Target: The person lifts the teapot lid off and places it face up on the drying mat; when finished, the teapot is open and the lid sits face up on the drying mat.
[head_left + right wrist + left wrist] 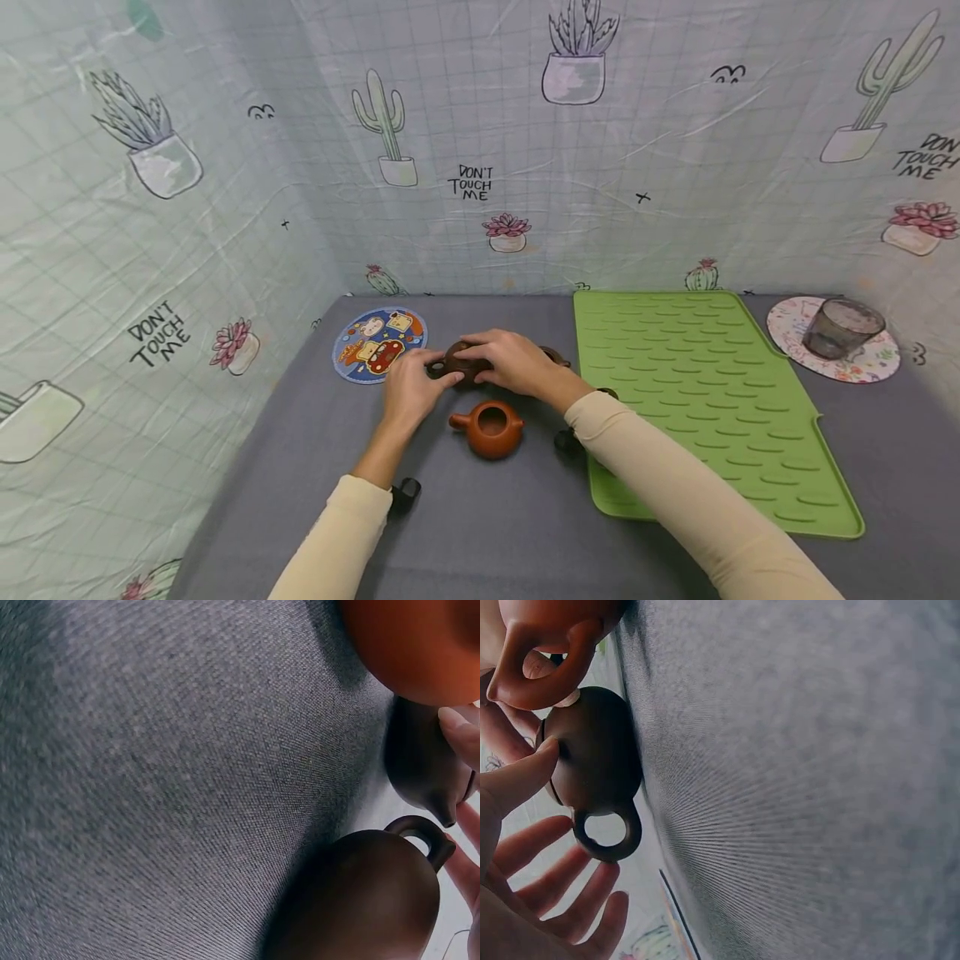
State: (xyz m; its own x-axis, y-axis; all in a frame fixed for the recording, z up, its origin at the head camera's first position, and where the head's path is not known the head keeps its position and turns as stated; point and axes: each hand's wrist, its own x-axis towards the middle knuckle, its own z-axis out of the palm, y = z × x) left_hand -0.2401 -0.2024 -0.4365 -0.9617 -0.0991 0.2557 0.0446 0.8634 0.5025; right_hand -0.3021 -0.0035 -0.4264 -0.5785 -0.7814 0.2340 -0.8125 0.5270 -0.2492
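Observation:
Between both hands on the grey cloth is a dark brown teapot (459,360), its ring handle to the left and its spout to the right. My left hand (411,387) holds it at the handle side, thumb on the front and the other fingers spread behind the handle in the left wrist view. My right hand (513,362) grips it from the spout side, with the thumb (459,729) at the front and fingers over the top. Nearer me stands an orange-brown teapot (495,448) with its top opening uncovered. A second dark teapot (360,900) sits to the right, mostly hidden behind my right hand in the head view.
A green ridged mat (697,400) lies to the right, under my right forearm. Beyond it, a smoky glass (836,329) stands on a round floral mat (877,358). A round blue cartoon mat (360,333) lies back left. Patterned curtains (465,108) enclose the table.

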